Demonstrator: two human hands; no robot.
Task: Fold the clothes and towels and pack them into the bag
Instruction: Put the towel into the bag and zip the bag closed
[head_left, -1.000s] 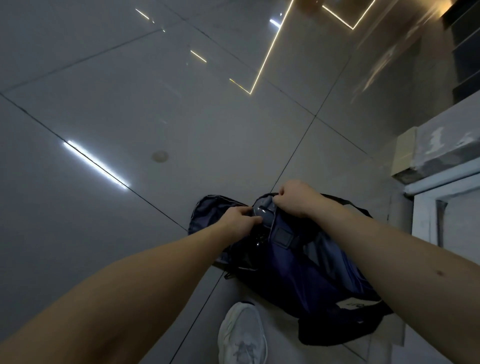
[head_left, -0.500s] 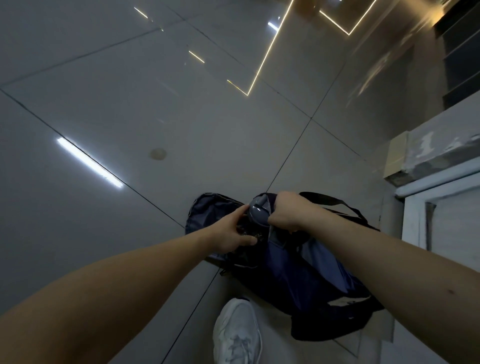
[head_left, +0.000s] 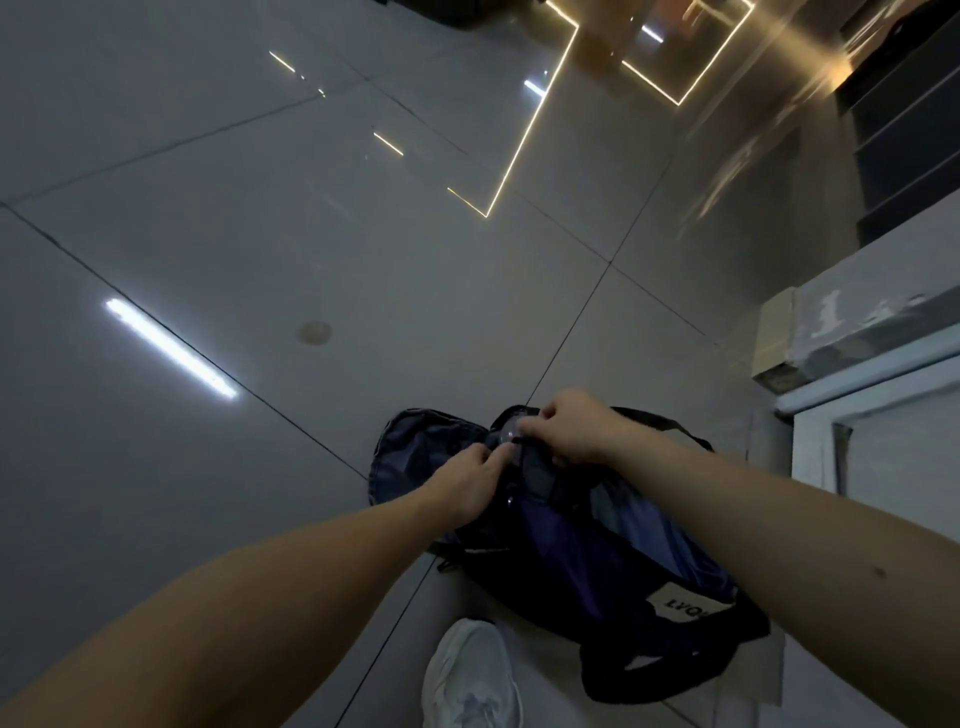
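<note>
Navy bag (head_left: 571, 561) pinched by left hand (head_left: 467, 486), right hand (head_left: 571, 431).

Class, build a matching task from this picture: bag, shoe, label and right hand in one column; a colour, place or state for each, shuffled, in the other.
1 bag
2 shoe
3 label
4 right hand

a white, at the bottom of the view
b grips the bag's top edge
c dark blue, lying on the floor
d pale patch on the bag's side

Pairs: 1-c, 2-a, 3-d, 4-b
</note>
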